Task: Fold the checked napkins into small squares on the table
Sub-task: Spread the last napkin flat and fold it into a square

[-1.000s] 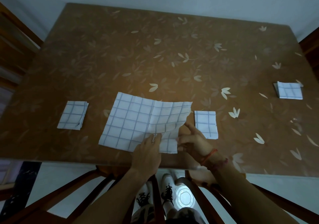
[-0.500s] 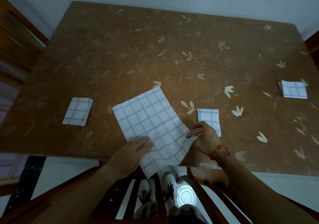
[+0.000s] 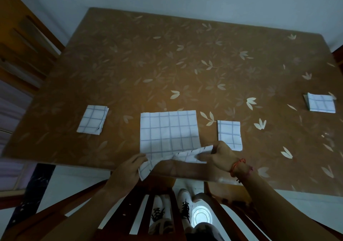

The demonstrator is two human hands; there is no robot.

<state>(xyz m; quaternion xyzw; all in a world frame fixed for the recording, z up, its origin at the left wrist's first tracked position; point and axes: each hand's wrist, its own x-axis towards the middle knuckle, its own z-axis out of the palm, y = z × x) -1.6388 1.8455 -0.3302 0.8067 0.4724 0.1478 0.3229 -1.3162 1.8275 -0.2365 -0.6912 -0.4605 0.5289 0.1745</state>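
The large white blue-checked cloth napkin point(image 3: 168, 131) lies at 6 o'clock on the brown leaf-patterned table point(image 3: 167, 64). My left hand point(image 3: 128, 172) and right hand point(image 3: 220, 155) each have a pinching grip on its near edge, which seems lifted. One small folded checked square point(image 3: 92, 122) sits at its 9 o'clock, another point(image 3: 229, 134) at 3, a third point(image 3: 321, 105) farther out toward 3
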